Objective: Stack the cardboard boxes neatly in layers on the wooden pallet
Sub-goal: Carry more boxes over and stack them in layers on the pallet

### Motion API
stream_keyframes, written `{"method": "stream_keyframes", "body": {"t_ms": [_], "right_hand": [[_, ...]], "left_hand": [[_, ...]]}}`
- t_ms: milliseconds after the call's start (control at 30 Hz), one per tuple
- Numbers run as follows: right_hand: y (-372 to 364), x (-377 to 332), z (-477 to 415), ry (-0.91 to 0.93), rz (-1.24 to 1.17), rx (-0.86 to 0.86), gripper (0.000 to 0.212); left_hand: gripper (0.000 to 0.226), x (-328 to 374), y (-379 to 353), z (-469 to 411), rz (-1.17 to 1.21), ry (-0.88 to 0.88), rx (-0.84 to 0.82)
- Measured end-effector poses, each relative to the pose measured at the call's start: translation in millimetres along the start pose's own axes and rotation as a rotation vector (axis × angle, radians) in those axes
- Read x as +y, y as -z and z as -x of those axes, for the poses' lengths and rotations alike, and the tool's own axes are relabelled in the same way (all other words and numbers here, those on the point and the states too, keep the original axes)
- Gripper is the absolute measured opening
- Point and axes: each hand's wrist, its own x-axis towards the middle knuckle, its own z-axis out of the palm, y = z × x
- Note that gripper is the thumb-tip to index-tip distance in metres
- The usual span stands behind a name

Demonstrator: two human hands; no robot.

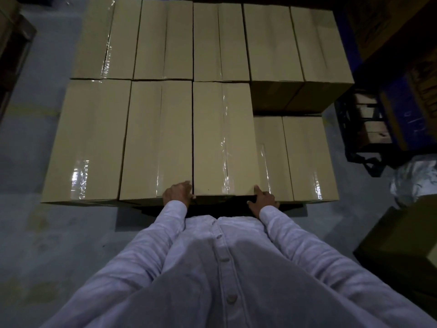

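A taped cardboard box (222,138) lies in the near row of the top layer, third from the left. My left hand (178,192) grips its near left corner and my right hand (262,197) grips its near right corner. Two boxes (123,140) sit to its left at the same height. Right of it, two lower boxes (300,159) lie one layer down. A far row of several boxes (212,41) runs across the back. The wooden pallet is almost hidden; only a dark strip (151,210) shows under the near edge.
A dark plastic crate (364,133) holding small items stands right of the stack. Crumpled clear plastic (413,178) lies on the floor near it. Another cardboard box (402,247) sits at the right front. Grey concrete floor (47,233) spreads to the left and front.
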Motion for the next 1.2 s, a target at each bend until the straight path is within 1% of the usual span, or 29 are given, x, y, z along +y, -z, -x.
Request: {"method": "stream_keyframes", "body": {"t_ms": [67,200,400,733,900,1200], "right_hand": [[0,-1,-1,-0.002,0.001,0.003,0.08],[0,-4,-3,-0.009,0.003,0.007,0.079],[-3,-5,-3,-0.021,0.01,0.002,0.08],[-2,-7,-2,-0.016,0.02,0.016,0.081],[-4,-7,-5,-0.012,0.002,0.018,0.078],[2,-7,-3,0.001,-0.011,0.012,0.073]], "left_hand": [[0.023,0,2,0,0.007,-0.004,-0.013],[0.031,0,7,-1,-0.039,-0.021,-0.073],[0.039,1,5,1,-0.101,-0.032,-0.057],[0.035,10,8,6,-0.267,-0.087,-0.017],[0.039,12,8,6,-0.333,-0.105,-0.048],[0.038,19,16,13,-0.332,-0.073,-0.05]]}}
